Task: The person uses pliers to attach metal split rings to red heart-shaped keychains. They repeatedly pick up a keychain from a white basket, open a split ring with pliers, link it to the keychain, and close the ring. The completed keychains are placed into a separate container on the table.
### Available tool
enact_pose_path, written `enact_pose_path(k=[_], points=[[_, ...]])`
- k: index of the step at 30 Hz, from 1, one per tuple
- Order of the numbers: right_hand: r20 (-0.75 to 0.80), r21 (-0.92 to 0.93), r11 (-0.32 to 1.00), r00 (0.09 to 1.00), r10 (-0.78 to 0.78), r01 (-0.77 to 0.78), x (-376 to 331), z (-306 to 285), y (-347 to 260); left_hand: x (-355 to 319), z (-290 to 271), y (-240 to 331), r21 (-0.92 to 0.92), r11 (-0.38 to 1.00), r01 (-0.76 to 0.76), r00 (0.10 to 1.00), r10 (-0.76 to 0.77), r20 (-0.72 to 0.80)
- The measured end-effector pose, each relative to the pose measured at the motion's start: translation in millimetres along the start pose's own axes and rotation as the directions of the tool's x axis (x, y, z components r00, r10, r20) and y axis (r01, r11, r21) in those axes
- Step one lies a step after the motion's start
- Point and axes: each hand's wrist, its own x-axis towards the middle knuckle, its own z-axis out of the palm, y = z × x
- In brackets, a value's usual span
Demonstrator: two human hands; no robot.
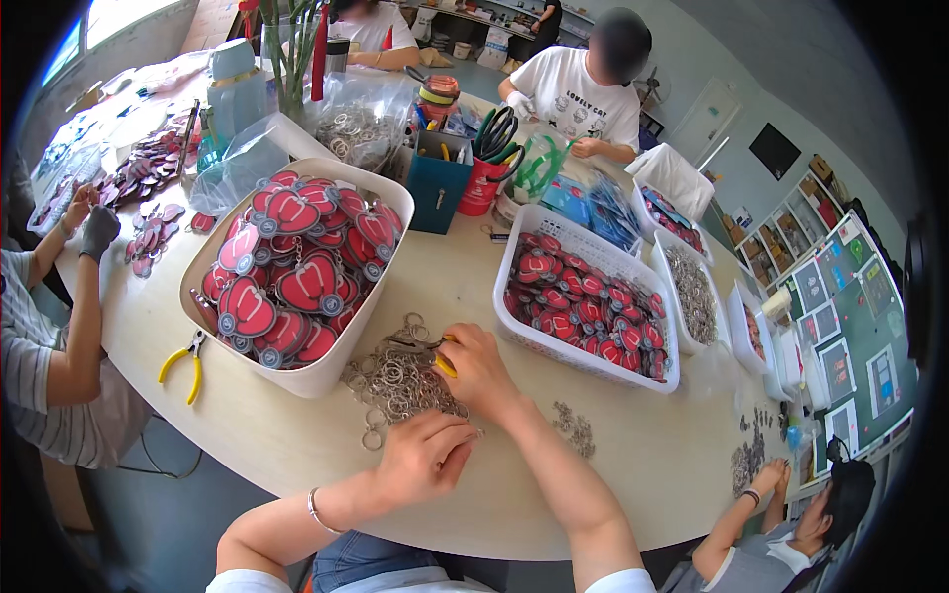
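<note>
Right hand: right hand [478, 371] comes in from the lower edge along a forearm slanting up and left, knuckles up, fingers curled shut around yellow-handled pliers [435, 354] whose nose points left into the ring pile.
Left hand: left hand [425, 457] lies low over the desk, wrist bent, a thin bracelet on it; fingers pinched together at the near edge of the pile, seemingly on a small ring, though the piece itself is too small to make out.
Ring pile: heap of metal key rings [395, 381] lies on the desk [297, 435] between the two hands, just beside the big tub.
Big tub: white tub [326, 371] full of red keychain charms, left of the pile.
Basket: white basket [583, 361] of smaller red charms, right of the right hand.
Spare pliers: second yellow pliers [184, 364] lie on the desk left of the tub, untouched.
Loose bits: small cluster of metal pieces [575, 429] lies right of the right forearm.
</note>
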Motion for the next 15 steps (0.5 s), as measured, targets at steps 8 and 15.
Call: enact_pose_path(k=[8,15], points=[[0.27,0.733,0.44,0.816,0.511,-0.519,-31,-63,-26,-1,0,1,-0.102,0.987,0.125,0.992,-0.124,0.017],[0.325,0.84,0.237,0.803,0.5,-0.487,-51,-96,-54,-5,0,5,-0.242,0.942,0.233,0.972,-0.231,0.037]])
